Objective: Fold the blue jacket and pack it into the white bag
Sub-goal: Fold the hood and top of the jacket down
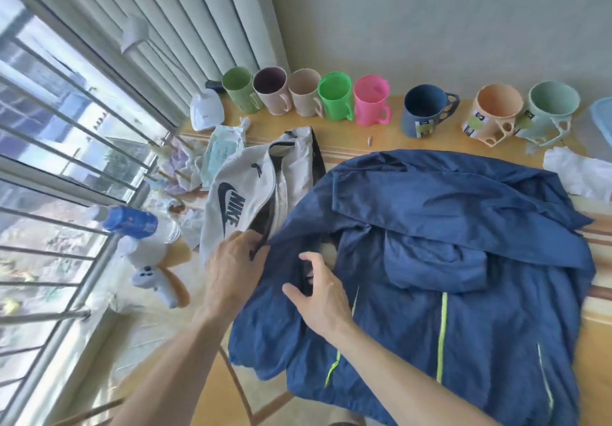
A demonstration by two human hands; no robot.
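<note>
The blue jacket (447, 260) with neon yellow zips lies spread and crumpled on the wooden table (381, 142), its upper part folded over. The white bag (238, 190) with a black logo lies to its left, its zip opening facing the jacket. My left hand (231, 263) sits at the bag's near end, fingers curled on the dark edge of the opening where the jacket's sleeve meets it. My right hand (318, 290) rests on the jacket's left side, fingers curled round a dark strap or fold there.
A row of several coloured mugs (334, 99) lines the table's far edge by the wall. A wipes pack (223, 150), a blue-capped bottle (132, 223) and a white controller (155, 281) lie left near the barred window. White cloth (579, 174) lies at the right.
</note>
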